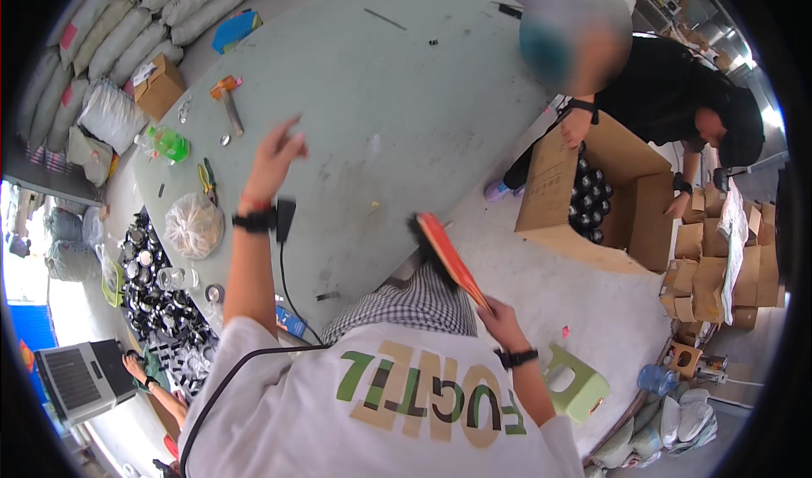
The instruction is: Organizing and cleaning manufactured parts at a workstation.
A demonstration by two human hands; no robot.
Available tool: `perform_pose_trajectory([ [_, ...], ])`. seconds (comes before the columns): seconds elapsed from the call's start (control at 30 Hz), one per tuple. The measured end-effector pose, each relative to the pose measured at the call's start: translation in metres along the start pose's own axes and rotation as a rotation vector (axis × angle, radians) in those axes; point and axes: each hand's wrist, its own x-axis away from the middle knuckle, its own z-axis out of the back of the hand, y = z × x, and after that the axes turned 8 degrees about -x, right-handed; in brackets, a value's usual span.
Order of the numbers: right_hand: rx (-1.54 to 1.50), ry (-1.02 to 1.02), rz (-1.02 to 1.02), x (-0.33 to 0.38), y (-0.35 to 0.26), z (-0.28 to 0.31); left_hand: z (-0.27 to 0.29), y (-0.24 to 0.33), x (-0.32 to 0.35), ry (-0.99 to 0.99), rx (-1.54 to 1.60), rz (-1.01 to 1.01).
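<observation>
A brush (451,258) with a red-topped wooden handle and dark bristles slants across the near-right edge of the bench (355,97), in front of the person's checked clothing. The right hand (505,326) has its grip clamped on the end of the handle. The left hand (277,152) is over the bench with its grip apart, fingers loosely bent. Near the bench's left edge sits a clear bag (193,227) of pale pieces too indistinct to identify, with a clear jar (173,279) closer to the person and a bottle (172,145) of green liquid farther off. Pliers (207,180) and a hammer (233,116) lie along that side. A wide grey stretch of bench top runs from the left hand to the far edge. Beyond the right edge, a co-worker (668,76) holds an open carton (545,186) with glossy black round pieces (592,199) inside. Pale floor (541,288) spreads between bench, carton and green stool (579,389).
</observation>
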Motion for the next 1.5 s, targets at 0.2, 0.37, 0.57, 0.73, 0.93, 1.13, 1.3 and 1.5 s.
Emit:
perform_pose_trajectory([
  [0.2, 0.225, -0.640, 0.438, -0.161, -0.034, -0.112, 0.020, -0.170, 0.174, 0.162, -0.192, 0.452],
  [0.37, 0.355, -0.352, 0.230, -0.273, -0.050, -0.083, -0.006, -0.177, 0.259, -0.110, -0.640, 0.644],
  [0.57, 0.115, 0.645, 0.105, -0.407, -0.078, 0.106, -0.060, -0.072, 0.195, -0.238, -0.661, 0.933],
  [0.73, 0.012, 0.543, 0.438, -0.446, -0.066, 0.054, -0.140, -0.096, 0.114, -0.330, -0.635, 0.870],
  [0.93, 0.101, -0.204, 0.203, -0.490, -0.088, 0.039, -0.177, -0.084, 0.001, -0.245, -0.545, 0.707],
  [1.13, 0.000, 0.690, 0.064, -0.534, -0.020, 0.157, -0.181, -0.098, -0.018, -0.295, -0.642, 0.916],
  [1.3, -0.645, 0.388, -0.036, -0.586, -0.082, 0.189, -0.195, -0.113, -0.051, -0.537, -0.633, 0.900],
  [1.5, -0.674, 0.069, -0.115, -0.723, -0.133, 0.203, -0.220, -0.104, -0.144, -0.313, -0.548, 0.855],
])
